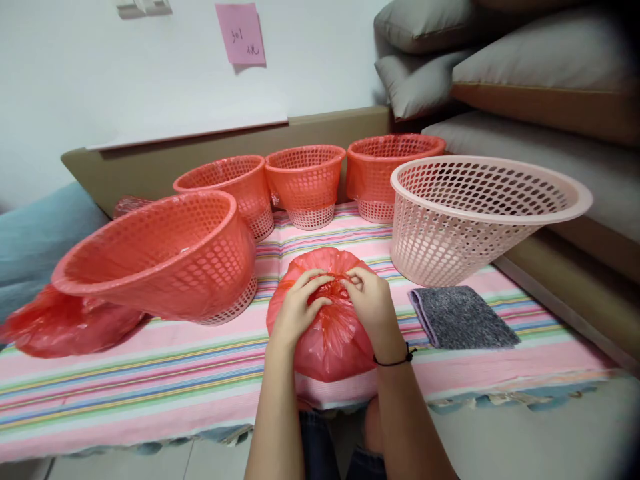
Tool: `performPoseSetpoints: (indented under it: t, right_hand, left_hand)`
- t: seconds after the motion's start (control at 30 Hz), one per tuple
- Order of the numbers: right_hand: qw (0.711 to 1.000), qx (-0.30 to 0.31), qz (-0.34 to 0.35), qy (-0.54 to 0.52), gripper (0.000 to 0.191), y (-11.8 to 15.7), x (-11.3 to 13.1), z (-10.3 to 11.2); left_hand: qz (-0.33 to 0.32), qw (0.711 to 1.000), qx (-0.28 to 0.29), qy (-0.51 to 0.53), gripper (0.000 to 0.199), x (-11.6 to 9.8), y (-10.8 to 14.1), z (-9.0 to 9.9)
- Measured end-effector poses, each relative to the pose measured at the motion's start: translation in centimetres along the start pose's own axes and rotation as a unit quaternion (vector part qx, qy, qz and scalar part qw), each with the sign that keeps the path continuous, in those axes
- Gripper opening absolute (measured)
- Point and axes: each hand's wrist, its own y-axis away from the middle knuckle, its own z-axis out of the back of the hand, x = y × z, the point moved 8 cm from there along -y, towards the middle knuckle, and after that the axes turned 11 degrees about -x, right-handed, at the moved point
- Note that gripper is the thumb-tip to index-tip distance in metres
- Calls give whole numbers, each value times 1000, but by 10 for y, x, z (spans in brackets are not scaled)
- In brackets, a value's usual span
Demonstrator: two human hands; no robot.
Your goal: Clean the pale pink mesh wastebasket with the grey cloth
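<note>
A puffed red plastic bag (330, 340) lies on the striped cloth right in front of me, its gathered top in the middle. My left hand (303, 303) is on the left of that gathered top, thumb and fingers pinching the plastic. From the other side my right hand (367, 293) grips the same bunched plastic, fingers curled; a thin black band is round that wrist. What the bag contains is hidden. Just right of my hands stands a bare pale pink basket (425, 240), and a folded grey cloth (463, 317) lies before it.
Red-lined baskets stand around the back and left: one large basket (220, 267) nearby, others behind, including a middle basket (305, 180). Another red bag (80, 327) lies at far left. Grey cushions (550, 60) are stacked at right. The striped cloth (200, 373) ends at the front edge.
</note>
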Motion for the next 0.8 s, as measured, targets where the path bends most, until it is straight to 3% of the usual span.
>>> performPoseSetpoints:
  t: [0.17,0.27,0.43,0.63,0.8]
  right_hand:
    - [999,17,33,4,18,0,8,-3]
    - [1000,16,12,2,5,1,6,-6]
    - [997,63,-15,-43,13,4,5,-11]
    - [989,141,41,2,21,8,14,-15]
    - [982,138,105,81,27,10,9,-23]
  left_hand:
    - [5,1000,-16,-21,49,6,3,2]
    - [8,997,-63,-44,44,8,4,4]
    - [20,989,-113,-92,32,8,8,10]
    - [53,978,-102,-172,22,10,6,13]
    - [68,993,-28,-93,36,13,4,2]
